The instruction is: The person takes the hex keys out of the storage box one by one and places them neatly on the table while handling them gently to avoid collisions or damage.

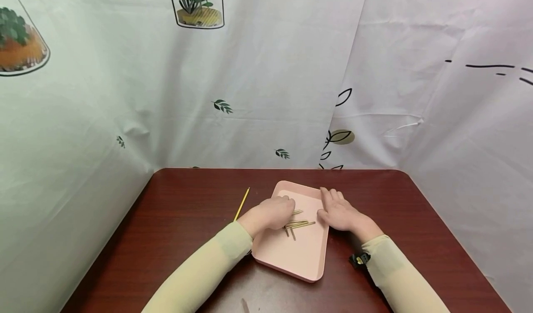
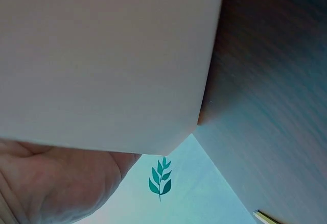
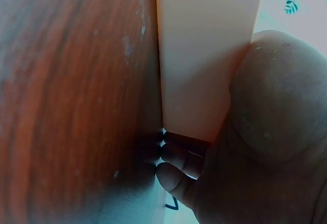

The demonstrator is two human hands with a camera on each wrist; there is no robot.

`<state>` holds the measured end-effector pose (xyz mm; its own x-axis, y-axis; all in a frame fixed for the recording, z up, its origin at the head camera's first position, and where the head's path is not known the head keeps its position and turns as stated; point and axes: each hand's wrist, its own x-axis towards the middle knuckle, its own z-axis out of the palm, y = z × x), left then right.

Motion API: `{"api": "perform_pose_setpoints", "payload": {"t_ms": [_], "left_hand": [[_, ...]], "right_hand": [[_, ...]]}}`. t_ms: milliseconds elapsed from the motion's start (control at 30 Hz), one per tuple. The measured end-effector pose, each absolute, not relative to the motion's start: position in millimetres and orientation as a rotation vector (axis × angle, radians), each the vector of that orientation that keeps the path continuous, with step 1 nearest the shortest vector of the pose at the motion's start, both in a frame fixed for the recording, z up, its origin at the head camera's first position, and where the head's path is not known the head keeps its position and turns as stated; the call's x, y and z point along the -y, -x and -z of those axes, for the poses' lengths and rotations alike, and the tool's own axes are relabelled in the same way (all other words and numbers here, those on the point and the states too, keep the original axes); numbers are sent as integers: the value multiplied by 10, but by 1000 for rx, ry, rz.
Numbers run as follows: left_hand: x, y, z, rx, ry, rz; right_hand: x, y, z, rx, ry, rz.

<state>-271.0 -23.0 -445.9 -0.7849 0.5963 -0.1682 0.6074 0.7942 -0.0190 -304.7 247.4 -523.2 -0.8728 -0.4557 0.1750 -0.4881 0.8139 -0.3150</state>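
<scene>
A shallow pink tray point(image 1: 287, 255) lies at a slant on the dark red table. Inside it is a loose pile of thin gold-coloured sticks point(image 1: 300, 223), several of them crossing. My left hand point(image 1: 276, 212) reaches over the tray's left wall with its fingers bent down among the sticks; the fingertips are hidden, so I cannot tell whether they pinch one. At the tray's right wall, my right hand point(image 1: 338, 212) holds the rim, thumb on the rim and fingers along the outside. The right wrist view shows that thumb point(image 3: 278, 96) close against the pink wall point(image 3: 199, 81).
A thin yellow stick point(image 1: 242, 204) lies on the table point(image 1: 187, 197) left of the tray, partly behind my left forearm. White printed cloth point(image 1: 258, 72) hangs behind and at both sides of the table. A black strap device point(image 1: 360, 259) sits at my right wrist.
</scene>
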Motion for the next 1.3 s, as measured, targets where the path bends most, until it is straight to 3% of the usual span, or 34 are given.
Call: {"api": "perform_pose_setpoints", "payload": {"t_ms": [200,700,1300], "left_hand": [[227,2713,4478,-2856,-972,76],[305,2644,4377,-2898,-996,40],[495,2616,4291,-2928,-928,-66]], "right_hand": [[-2371,2888,4977,2914,-733,-588],[-2269,2746,4780,2956,-720,-537],[-2295,2782,4835,2923,-746,-541]]}}
